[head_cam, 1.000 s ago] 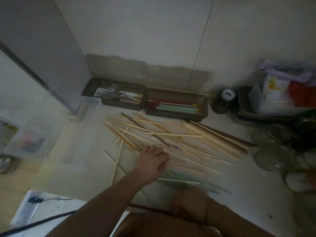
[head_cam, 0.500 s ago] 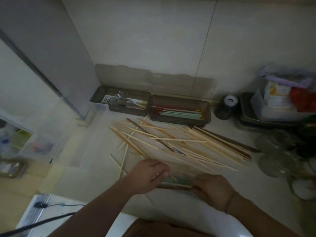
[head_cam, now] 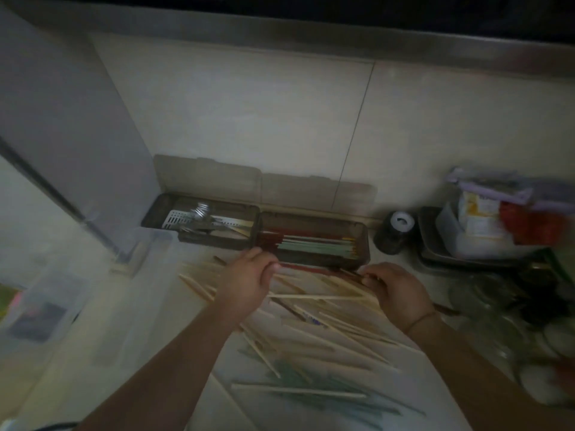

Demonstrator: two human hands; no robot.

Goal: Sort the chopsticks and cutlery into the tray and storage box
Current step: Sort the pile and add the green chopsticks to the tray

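Both hands, left (head_cam: 245, 283) & right (head_cam: 395, 290), grip red chopsticks (head_cam: 311, 269) by storage box (head_cam: 362, 241).

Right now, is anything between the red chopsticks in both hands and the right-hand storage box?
Nothing visible. The red chopsticks, gripped by the left hand and right hand, sit just before the open storage box; its lid is up against the wall.

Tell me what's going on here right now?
A person is sorting chopsticks on a counter. The left hand and right hand hold a bundle of red chopsticks by its ends, just in front of the storage box. Many wooden chopsticks lie loose.
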